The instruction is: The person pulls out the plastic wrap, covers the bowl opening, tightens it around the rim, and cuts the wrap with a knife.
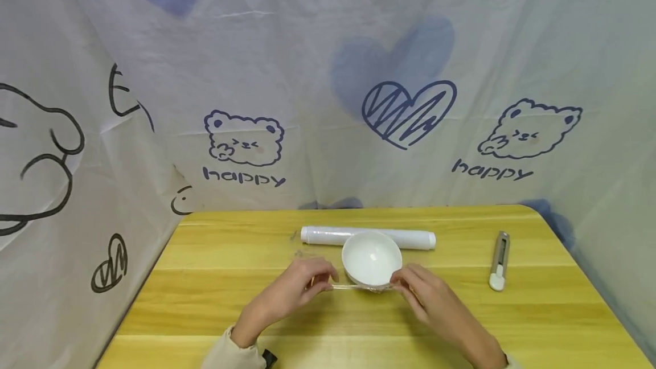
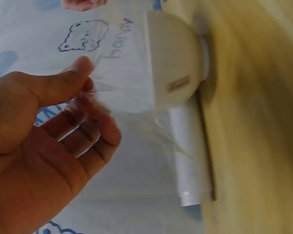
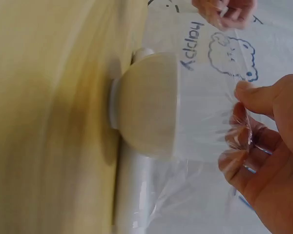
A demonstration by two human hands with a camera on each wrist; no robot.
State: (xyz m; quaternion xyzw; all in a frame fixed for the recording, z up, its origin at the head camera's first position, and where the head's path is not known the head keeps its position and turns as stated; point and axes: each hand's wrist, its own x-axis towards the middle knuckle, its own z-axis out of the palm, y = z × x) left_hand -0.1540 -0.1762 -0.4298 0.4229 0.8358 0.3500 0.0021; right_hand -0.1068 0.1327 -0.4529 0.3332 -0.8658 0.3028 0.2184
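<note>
A white bowl (image 1: 371, 258) stands upright on the table, between and just beyond both hands. Between thumb and fingers, my left hand (image 1: 299, 285) pinches one end of a clear sheet of plastic wrap (image 1: 344, 287). The sheet's other end is pinched by my right hand (image 1: 429, 296), close to the bowl's near right rim. In the right wrist view the see-through wrap (image 3: 205, 109) stretches from the fingers to the bowl's rim. Seen from the left wrist, it hangs wrinkled beside the bowl (image 2: 173, 63), above the table.
Behind the bowl lies a white roll of plastic wrap (image 1: 325, 236), partly hidden by it. A utility knife (image 1: 499, 262) with a grey and white handle rests at the right of the wooden table (image 1: 215, 278). Printed cloth (image 1: 318, 101) hangs behind the table and along its sides.
</note>
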